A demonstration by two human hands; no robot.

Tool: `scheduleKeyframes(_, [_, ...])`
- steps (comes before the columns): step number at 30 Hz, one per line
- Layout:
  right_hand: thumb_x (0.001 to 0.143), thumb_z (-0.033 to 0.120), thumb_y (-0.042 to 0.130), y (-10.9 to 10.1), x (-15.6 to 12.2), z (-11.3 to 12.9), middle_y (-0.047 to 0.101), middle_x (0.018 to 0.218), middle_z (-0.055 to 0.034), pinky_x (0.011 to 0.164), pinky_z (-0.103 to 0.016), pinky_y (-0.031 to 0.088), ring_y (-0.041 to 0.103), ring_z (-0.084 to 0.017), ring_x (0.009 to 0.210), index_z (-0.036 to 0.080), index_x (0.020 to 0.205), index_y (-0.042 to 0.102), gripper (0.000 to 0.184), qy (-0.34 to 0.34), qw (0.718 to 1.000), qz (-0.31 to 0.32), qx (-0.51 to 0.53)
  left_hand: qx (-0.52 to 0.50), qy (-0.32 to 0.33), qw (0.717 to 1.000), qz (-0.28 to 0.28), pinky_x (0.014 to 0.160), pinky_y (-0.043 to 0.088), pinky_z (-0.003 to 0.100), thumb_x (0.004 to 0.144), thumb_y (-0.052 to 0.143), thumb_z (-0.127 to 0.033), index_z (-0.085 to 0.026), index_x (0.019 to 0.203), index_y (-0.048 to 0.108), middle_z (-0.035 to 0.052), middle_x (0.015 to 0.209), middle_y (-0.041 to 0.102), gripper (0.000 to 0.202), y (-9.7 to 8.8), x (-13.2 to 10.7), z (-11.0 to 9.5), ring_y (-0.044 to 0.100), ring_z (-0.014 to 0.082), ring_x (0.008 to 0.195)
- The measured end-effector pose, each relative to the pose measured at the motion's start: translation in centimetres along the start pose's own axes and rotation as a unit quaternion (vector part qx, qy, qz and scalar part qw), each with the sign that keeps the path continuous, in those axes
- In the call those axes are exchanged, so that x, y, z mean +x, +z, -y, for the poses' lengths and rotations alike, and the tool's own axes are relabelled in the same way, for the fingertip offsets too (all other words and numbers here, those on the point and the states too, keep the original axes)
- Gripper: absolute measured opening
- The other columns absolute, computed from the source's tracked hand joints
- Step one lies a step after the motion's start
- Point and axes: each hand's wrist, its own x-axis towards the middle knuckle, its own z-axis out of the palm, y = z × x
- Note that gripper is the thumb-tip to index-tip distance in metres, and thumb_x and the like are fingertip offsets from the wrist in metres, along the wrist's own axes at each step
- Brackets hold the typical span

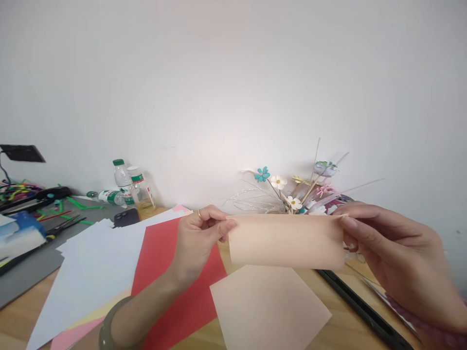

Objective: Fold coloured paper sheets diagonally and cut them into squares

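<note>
A strip of peach paper (286,243) hangs in the air between my two hands, its long side level. My left hand (204,233) pinches its upper left corner between thumb and fingers. At the upper right corner, my right hand (390,248) grips it the same way. Below the strip, a separate peach sheet (270,308) lies on the table, its top edge partly hidden. Under my left forearm is a red sheet (197,306), which overlaps a pile of white paper (98,267).
A black bar-shaped tool (365,311) and a thin metal blade (390,301) lie at right. Artificial flowers (279,182) stand against the wall. At left are plastic bottles (123,180), a dark phone (126,218), scissors (65,223) and a grey mat (29,282) with green scraps.
</note>
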Motion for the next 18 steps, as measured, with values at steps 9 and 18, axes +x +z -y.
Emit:
scheduleKeyframes(9, [0.078,0.039,0.064,-2.7,-2.4,-2.0,0.068,0.072,0.0005,0.06,-0.022,0.048,0.061,-0.014,0.068,0.027,0.075,0.069,0.014,0.019,0.983,0.103,-0.149,0.031,-0.037,0.988,0.144,0.056,0.045,0.018,0.068,0.072,-0.014,-0.018,0.063,0.064,-0.0022,0.067,0.062,0.011,-0.5,-0.3,1.0,0.056,0.008,0.063])
scheduleKeyframes(18, [0.085,0.021,0.054,-3.9,-8.2,-6.4,0.067,0.096,-0.005,0.065,-0.021,0.052,0.065,-0.015,0.083,0.026,0.093,0.068,0.017,-0.186,0.898,0.306,-0.256,0.172,0.015,0.916,0.362,0.063,0.047,0.024,0.082,0.062,-0.025,-0.015,0.067,0.068,0.0064,0.081,0.063,0.019,-3.2,-5.9,6.0,0.058,0.0137,0.074])
